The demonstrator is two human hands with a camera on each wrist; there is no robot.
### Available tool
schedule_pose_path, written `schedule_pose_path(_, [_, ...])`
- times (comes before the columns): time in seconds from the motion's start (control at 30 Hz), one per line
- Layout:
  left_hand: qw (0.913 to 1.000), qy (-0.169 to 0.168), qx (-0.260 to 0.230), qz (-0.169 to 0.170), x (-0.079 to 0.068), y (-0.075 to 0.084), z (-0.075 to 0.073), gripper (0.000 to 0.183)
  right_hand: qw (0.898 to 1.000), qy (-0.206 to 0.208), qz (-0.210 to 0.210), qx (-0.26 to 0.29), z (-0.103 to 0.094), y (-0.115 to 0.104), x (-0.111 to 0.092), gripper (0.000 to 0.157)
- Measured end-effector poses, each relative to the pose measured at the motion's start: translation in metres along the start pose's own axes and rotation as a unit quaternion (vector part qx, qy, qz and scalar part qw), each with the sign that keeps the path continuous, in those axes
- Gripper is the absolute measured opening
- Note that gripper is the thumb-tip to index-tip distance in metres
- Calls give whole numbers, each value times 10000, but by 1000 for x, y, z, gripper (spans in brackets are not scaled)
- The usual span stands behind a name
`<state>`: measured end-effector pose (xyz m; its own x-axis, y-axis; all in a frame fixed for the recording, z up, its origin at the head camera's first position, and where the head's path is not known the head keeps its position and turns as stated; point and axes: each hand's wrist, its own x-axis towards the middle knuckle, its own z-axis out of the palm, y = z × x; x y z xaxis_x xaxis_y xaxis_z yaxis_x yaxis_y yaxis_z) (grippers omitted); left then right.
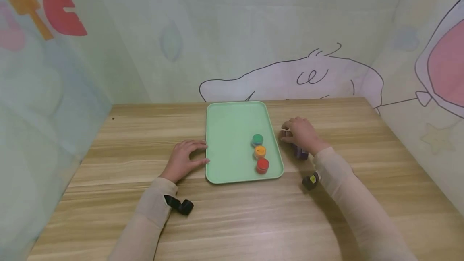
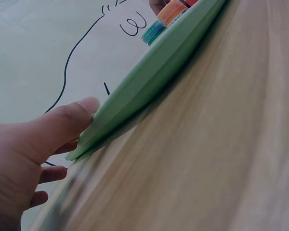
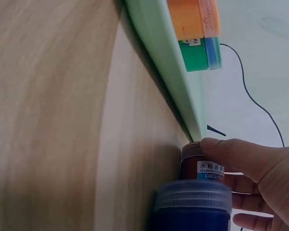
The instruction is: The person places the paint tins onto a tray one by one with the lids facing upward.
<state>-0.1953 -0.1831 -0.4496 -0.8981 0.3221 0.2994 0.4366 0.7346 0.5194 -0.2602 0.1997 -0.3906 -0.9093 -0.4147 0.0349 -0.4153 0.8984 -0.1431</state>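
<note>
My left hand [image 1: 183,159] lies at the left edge of a light green tray [image 1: 232,132], thumb and fingers spread, fingertips at the rim. In the left wrist view the thumb touches the tray's edge. Just right of the tray, my right hand [image 1: 302,134] grips a small brown gouache paint jar [image 3: 195,168] between thumb and fingers. Close beside it stands a dark blue-purple paint jar [image 1: 301,154]. On the tray's right side, a green-lidded jar [image 1: 257,139], an orange jar [image 1: 259,151] and a red jar [image 1: 262,166] form a row.
The wooden table [image 1: 232,220] runs back to a cloth backdrop [image 1: 145,51] with cartoon drawings. Small black cameras hang at both wrists, the left camera [image 1: 185,207] and the right camera [image 1: 310,181] low over the tabletop.
</note>
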Motion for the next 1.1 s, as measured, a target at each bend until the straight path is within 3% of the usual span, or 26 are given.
schedule_pose_path(0.3, [10000,1,18,-4,0,0,0,45,9995,-103,20,-309,3,-1,-1,36])
schedule_pose_path(0.6, [10000,21,20,-11,0,1,0,45,9981,190,-190,-562,7,1,-1,33])
schedule_pose_path(1.1, [10000,15,-55,-48,-1,-2,1,44,9993,176,-42,-339,2,0,-2,29])
